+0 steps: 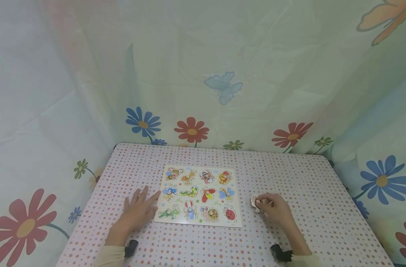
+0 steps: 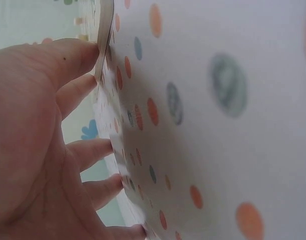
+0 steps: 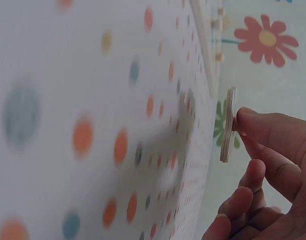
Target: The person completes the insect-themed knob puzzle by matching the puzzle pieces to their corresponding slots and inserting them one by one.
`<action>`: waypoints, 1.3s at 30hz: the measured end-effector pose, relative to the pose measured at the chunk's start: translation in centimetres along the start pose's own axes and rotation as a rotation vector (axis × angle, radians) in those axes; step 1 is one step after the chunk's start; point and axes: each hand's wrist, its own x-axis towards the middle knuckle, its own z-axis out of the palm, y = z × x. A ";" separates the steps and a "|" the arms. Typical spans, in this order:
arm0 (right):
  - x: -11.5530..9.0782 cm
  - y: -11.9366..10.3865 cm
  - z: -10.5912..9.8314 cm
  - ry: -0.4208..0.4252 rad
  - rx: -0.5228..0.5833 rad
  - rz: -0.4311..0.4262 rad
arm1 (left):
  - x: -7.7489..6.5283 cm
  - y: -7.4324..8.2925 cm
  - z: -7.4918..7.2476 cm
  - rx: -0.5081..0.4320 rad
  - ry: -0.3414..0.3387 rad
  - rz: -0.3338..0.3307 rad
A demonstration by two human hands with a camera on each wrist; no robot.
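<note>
A wooden peg puzzle board (image 1: 197,224) with several insect pieces lies on the dotted table. My left hand (image 1: 138,211) is spread flat at its left side; thumb and index fingertip touch the board's edge (image 2: 103,45), and the other fingertips rest on the cloth. To the right of the board, my right hand (image 1: 273,209) pinches a small wooden puzzle piece (image 3: 228,127) by its knob between thumb and index finger. That piece is held upright-edged in the right wrist view, just above the cloth. Its picture is mostly hidden by my fingers in the head view.
The table (image 1: 273,174) has a white cloth with coloured dots. A curtain (image 1: 176,74) printed with flowers and butterflies hangs behind and at both sides. Black wrist mounts (image 1: 280,253) sit on both wrists. Bare cloth surrounds the board.
</note>
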 end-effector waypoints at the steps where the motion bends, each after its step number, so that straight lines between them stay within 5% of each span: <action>1: 0.0 -0.4 0.3 -0.008 0.010 0.007 | 0.0 0.0 0.0 -0.001 0.000 -0.001; 19: -0.7 -4.7 5.0 -0.120 0.134 0.030 | -0.3 0.3 -0.1 -0.007 0.000 -0.011; 39: -0.6 -5.2 6.7 -0.156 0.086 0.031 | -0.5 0.6 -0.6 -0.018 0.002 -0.007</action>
